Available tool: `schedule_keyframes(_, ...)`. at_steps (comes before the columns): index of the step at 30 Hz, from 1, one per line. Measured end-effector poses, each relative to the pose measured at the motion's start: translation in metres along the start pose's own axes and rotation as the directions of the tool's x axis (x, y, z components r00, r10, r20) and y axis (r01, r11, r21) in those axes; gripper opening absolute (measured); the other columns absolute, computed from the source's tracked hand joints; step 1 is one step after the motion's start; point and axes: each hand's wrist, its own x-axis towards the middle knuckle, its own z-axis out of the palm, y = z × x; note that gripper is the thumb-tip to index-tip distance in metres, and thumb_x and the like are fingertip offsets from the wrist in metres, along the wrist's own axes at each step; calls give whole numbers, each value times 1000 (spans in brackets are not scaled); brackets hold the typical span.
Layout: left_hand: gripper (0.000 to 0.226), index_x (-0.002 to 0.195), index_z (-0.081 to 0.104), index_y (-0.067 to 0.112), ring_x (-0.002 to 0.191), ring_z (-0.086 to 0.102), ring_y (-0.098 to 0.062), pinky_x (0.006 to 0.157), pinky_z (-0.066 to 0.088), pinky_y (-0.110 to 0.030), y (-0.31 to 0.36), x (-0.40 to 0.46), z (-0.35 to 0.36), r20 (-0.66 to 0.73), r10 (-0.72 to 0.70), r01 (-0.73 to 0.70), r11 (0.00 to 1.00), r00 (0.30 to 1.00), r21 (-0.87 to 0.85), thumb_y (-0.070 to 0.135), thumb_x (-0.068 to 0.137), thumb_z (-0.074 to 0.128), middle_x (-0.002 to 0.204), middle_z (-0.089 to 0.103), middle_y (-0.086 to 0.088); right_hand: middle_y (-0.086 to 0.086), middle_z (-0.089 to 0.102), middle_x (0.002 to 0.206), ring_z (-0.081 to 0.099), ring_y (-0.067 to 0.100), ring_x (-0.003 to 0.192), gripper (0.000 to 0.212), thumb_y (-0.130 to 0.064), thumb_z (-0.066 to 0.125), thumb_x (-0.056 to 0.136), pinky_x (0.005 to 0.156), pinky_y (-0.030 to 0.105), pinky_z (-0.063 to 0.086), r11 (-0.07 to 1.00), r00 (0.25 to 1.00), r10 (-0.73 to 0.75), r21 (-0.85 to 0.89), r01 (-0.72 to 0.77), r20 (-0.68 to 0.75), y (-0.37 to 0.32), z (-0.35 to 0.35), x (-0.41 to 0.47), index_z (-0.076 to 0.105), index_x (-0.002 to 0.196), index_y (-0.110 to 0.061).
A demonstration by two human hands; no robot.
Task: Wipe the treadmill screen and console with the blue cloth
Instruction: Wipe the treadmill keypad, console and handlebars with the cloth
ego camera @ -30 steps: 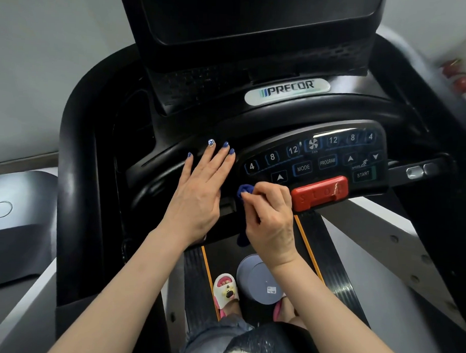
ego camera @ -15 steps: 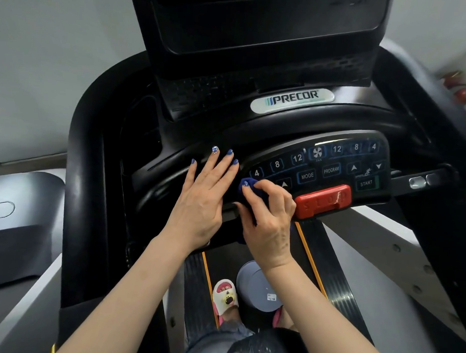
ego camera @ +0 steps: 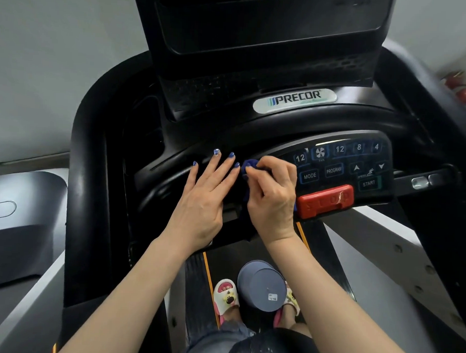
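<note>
Left hand (ego camera: pixel 203 199): extended forward from the lower left, palm down, flat on the curved black console surround (ego camera: pixel 173 179) left of the keypad. Fingers straight and slightly spread, blue-painted nails pointing far; nothing held.

Right hand (ego camera: pixel 272 196): extended forward from the lower right, wrist slightly bent, just right of the left hand. Fingers curled, thumb and forefinger pinching the crumpled dark-blue cloth (ego camera: pixel 249 169) and pressing it against the left edge of the black button keypad (ego camera: pixel 344 165). Part of the cloth hanging below the hand, against the near console edge.

Keypad: buttons marked 12, FAN, 8, 4, MODE, PROGRAM and START visible right of the hand. Red rectangular stop bar (ego camera: pixel 325 201) at the near edge, just beside the right hand. Large black screen housing (ego camera: pixel 270 28) far above, with an oval white PRECOR badge (ego camera: pixel 295 100) beneath it.

Grey round upturned container (ego camera: pixel 261 288) on the black treadmill belt (ego camera: pixel 198 281) near the feet; contents not visible. White cartoon slippers (ego camera: pixel 226 293) either side of it.
</note>
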Motion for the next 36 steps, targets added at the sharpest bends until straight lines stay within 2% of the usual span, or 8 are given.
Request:
schedule_keyframes(6, 65, 157, 28, 16, 154, -3, -12, 124, 4, -52, 1, 0, -1, 6, -9, 9, 1000, 1000, 13, 7, 93, 34, 166, 17, 3, 11, 65, 97, 50, 20, 94, 4, -1, 74, 84, 79, 31, 48, 1000, 999, -18, 24, 17, 29, 10, -8, 11, 74, 87, -3)
schedule_keyframes(11, 59, 157, 24, 16, 154, -4, -10, 125, 1, -48, 5, 0, -1, 17, -7, 7, 1000, 1000, 19, 25, 99, 30, 166, 14, 4, 14, 63, 109, 53, 22, 102, 19, -3, 71, 85, 92, 29, 45, 998, 999, 39, 45, -41, 35, 9, -4, 12, 69, 103, 0)
schedule_keyframes(15, 57, 157, 24, 16, 154, -3, -10, 125, 1, -48, 5, 3, 0, 20, -5, 4, 999, 1000, 36, 29, 102, 29, 166, 13, 5, 11, 67, 102, 55, 21, 97, 5, -5, 72, 87, 84, 34, 46, 1000, 1000, -10, 3, 10, -10, 11, -3, 10, 74, 91, -3)
schedule_keyframes(19, 57, 157, 17, 18, 154, -3, -10, 125, 0, -46, 4, 3, 0, 20, 1, -2, 998, 1000, 56, 30, 103, 28, 166, 11, 5, 13, 66, 99, 54, 23, 94, 4, -4, 70, 89, 80, 36, 49, 995, 995, -99, 13, 98, 26, 22, -11, 9, 74, 88, -3)
schedule_keyframes(24, 57, 157, 18, 16, 154, -2, -10, 125, 2, -48, 5, 4, 4, 16, -1, 0, 999, 1000, 49, 31, 103, 28, 166, 12, 5, 13, 65, 99, 50, 22, 94, 3, -1, 71, 87, 83, 25, 45, 1000, 1000, 8, 22, -8, -3, 13, -6, 4, 73, 88, -1)
schedule_keyframes(28, 60, 157, 14, 17, 154, -2, -11, 125, 2, -47, 6, 4, 6, 18, -2, 1, 999, 1000, 44, 36, 103, 29, 166, 11, 4, 13, 66, 99, 51, 21, 95, 4, -1, 70, 87, 78, 37, 51, 996, 994, -84, 34, 82, 73, 23, -17, -6, 74, 89, -1)
schedule_keyframes(32, 64, 157, 10, 16, 154, -1, -12, 125, -2, -44, 7, 6, 8, -4, -1, 2, 998, 1000, 65, 40, 102, 33, 166, 9, 4, 13, 65, 98, 50, 21, 95, 4, 0, 70, 87, 78, 32, 50, 999, 1000, 20, 39, -20, 20, 14, -14, -6, 74, 88, -1)
schedule_keyframes(36, 66, 158, 10, 16, 154, -2, -13, 125, -6, -41, 9, 7, 10, -7, 4, -4, 997, 1000, 81, 40, 101, 34, 166, 8, 4, 12, 66, 98, 53, 22, 95, 4, 0, 71, 88, 76, 36, 51, 998, 994, -63, 28, 61, 85, 23, -23, -23, 75, 88, -2)
